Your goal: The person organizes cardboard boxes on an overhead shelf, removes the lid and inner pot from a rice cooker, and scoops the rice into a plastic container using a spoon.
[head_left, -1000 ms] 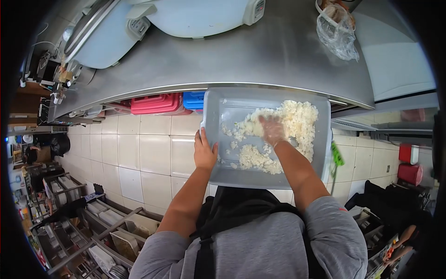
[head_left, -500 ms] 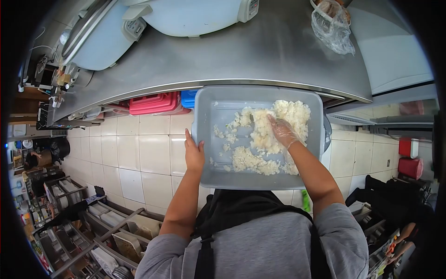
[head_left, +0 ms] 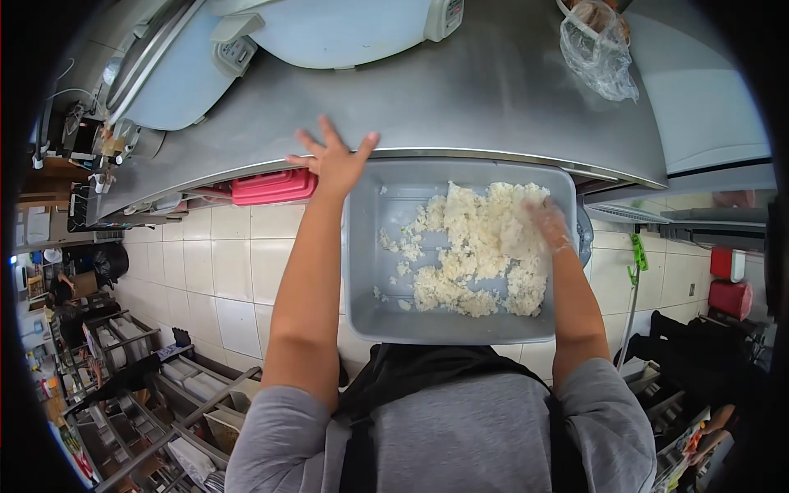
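White rice (head_left: 485, 234) lies in clumps inside a grey plastic tub (head_left: 452, 330), thickest toward the middle and right. In a clear glove, my right hand (head_left: 546, 220) is at the rice's upper right edge; it is blurred, and whether its fingers grip any rice cannot be made out. My left hand (head_left: 335, 158) is bare, fingers spread, over the front edge of the steel counter (head_left: 485, 99), just off the tub's upper left corner. It holds nothing.
Two pale rounded appliances (head_left: 353, 29) stand on the counter at upper left. A clear plastic bag (head_left: 598, 53) sits at upper right. Below the counter is a red-lidded box (head_left: 274, 186). A green-headed tool (head_left: 639, 253) stands right of the tub. Other people are at both sides.
My left hand has moved up from the tub's left side to the counter edge, fingers spreading. My right hand has shifted right across the rice. More rice now lies in the middle.
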